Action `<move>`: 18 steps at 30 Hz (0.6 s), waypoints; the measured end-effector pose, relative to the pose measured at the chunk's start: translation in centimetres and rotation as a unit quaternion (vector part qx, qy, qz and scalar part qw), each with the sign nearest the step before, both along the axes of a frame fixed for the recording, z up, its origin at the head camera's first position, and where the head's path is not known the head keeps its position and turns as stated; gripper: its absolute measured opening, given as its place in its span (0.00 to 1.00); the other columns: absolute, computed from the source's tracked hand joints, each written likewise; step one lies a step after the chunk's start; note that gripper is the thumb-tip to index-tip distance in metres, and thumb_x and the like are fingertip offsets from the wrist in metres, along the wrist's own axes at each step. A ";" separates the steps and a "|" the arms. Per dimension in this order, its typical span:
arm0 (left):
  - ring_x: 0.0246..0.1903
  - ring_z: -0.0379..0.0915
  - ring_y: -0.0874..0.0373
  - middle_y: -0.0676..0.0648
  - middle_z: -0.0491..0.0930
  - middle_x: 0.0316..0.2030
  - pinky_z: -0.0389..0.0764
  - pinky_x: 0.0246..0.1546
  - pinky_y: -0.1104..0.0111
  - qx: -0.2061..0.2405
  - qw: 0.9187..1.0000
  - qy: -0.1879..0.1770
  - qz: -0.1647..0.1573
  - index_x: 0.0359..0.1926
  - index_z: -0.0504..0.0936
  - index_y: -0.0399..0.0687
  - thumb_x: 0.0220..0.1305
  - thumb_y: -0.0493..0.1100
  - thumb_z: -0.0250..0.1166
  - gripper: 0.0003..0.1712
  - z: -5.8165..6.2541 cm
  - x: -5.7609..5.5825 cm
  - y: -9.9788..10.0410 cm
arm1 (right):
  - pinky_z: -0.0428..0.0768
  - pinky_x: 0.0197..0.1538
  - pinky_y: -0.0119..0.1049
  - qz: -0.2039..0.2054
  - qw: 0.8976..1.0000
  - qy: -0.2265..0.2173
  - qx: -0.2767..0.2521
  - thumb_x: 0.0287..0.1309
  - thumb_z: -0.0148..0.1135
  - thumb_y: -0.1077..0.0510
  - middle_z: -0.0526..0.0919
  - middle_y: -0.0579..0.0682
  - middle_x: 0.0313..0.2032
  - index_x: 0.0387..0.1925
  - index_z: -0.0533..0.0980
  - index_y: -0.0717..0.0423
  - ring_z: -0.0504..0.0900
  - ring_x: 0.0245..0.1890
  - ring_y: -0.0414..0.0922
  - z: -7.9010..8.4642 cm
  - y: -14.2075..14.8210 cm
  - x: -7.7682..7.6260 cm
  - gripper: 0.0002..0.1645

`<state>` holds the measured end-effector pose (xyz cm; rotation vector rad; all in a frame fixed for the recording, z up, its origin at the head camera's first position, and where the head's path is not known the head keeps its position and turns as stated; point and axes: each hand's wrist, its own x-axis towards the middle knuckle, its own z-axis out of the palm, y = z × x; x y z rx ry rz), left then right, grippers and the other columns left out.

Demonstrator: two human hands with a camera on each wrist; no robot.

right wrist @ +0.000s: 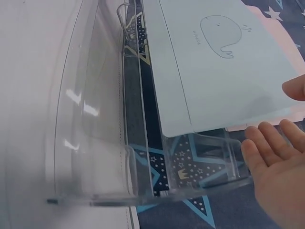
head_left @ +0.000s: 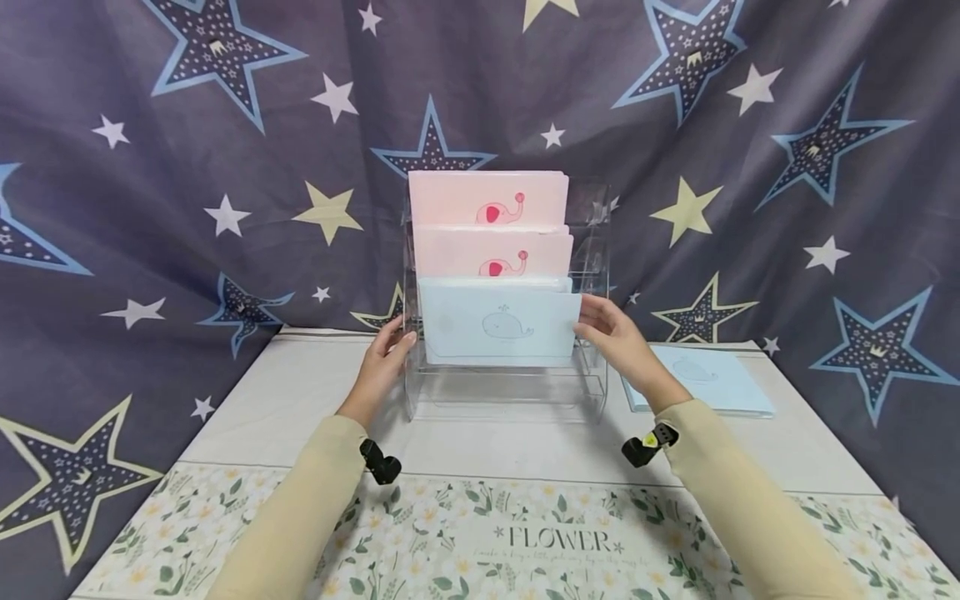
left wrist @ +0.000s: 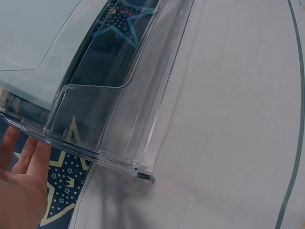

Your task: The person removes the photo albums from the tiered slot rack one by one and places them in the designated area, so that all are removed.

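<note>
A clear tiered rack (head_left: 510, 385) stands on the table, holding pale blue whale-printed booklets (head_left: 457, 333) in a lower tier and pink elephant-printed booklets (head_left: 442, 250) in the tiers above. My left hand (head_left: 381, 367) is at the rack's left side; in the left wrist view its fingers (left wrist: 37, 160) reach straight up to the clear side edge. At the right edge of the front blue booklet is my right hand (head_left: 618, 346). The right wrist view shows its thumb (right wrist: 295, 88) over the booklet's edge area and its fingers (right wrist: 271, 143) extended beside the rack's side, apart from the thumb.
More light blue booklets (head_left: 705, 383) lie stacked on the table right of the rack, behind my right forearm. A floral mat (head_left: 555, 575) printed FLOWER covers the table's near part. A dark star-patterned curtain (head_left: 480, 67) hangs close behind the rack.
</note>
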<state>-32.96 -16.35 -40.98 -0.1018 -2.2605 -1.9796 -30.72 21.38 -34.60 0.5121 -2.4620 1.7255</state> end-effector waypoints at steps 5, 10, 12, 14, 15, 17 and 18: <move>0.64 0.66 0.44 0.39 0.67 0.68 0.69 0.62 0.48 -0.007 1.000 0.000 0.003 0.77 0.61 0.57 0.75 0.54 0.58 0.34 0.1 0.2 0.0 | 0.64 0.68 0.54 -0.021 1.000 -0.014 0.011 0.72 0.59 0.56 0.66 0.63 0.66 0.75 0.56 0.60 0.65 0.68 0.58 -0.2 -0.6 -0.1 0.37; 0.64 0.65 0.44 0.39 0.66 0.68 0.68 0.62 0.47 0.003 1.000 0.000 0.002 0.77 0.61 0.57 0.75 0.54 0.58 0.34 0.1 0.1 0.0 | 0.68 0.64 0.52 -0.027 0.999 -0.015 0.008 0.72 0.59 0.57 0.69 0.62 0.63 0.73 0.59 0.61 0.69 0.64 0.57 -0.2 -1.1 -0.3 0.35; 0.65 0.65 0.44 0.39 0.66 0.68 0.68 0.62 0.47 0.002 1.000 -0.001 0.002 0.77 0.61 0.57 0.75 0.55 0.58 0.34 0.1 0.1 0.0 | 0.70 0.62 0.52 -0.029 0.999 -0.018 0.011 0.72 0.59 0.57 0.70 0.62 0.62 0.72 0.59 0.61 0.70 0.63 0.56 -0.2 -1.4 -0.4 0.34; 0.64 0.65 0.44 0.39 0.66 0.68 0.69 0.62 0.47 -0.002 1.000 -0.001 0.003 0.77 0.61 0.58 0.75 0.54 0.58 0.34 0.1 0.1 0.0 | 0.70 0.62 0.52 -0.034 0.999 -0.022 0.014 0.72 0.59 0.56 0.70 0.61 0.63 0.71 0.59 0.61 0.71 0.63 0.56 -0.2 -1.7 -0.4 0.33; 0.64 0.66 0.45 0.40 0.66 0.68 0.69 0.61 0.48 -0.003 1.000 -0.002 0.003 0.77 0.61 0.58 0.75 0.54 0.58 0.33 0.1 0.2 0.0 | 0.71 0.61 0.52 -0.036 0.999 -0.026 0.015 0.72 0.59 0.56 0.70 0.61 0.63 0.71 0.58 0.61 0.70 0.63 0.56 -0.2 -1.9 -0.4 0.34; 0.64 0.66 0.45 0.40 0.66 0.68 0.70 0.61 0.48 -0.006 1.000 -0.003 0.003 0.77 0.61 0.58 0.76 0.54 0.57 0.33 0.2 0.2 0.0 | 0.71 0.61 0.52 -0.042 0.998 -0.031 0.016 0.72 0.58 0.55 0.70 0.61 0.63 0.71 0.58 0.60 0.71 0.62 0.57 -0.1 -2.3 -0.4 0.33; 0.64 0.65 0.45 0.40 0.66 0.68 0.69 0.61 0.48 -0.003 1.000 -0.004 0.002 0.77 0.61 0.58 0.76 0.54 0.57 0.33 0.2 0.2 0.0 | 0.71 0.60 0.52 -0.044 0.998 -0.032 0.018 0.72 0.58 0.55 0.70 0.62 0.62 0.71 0.58 0.60 0.72 0.61 0.57 -0.2 -2.4 -0.4 0.33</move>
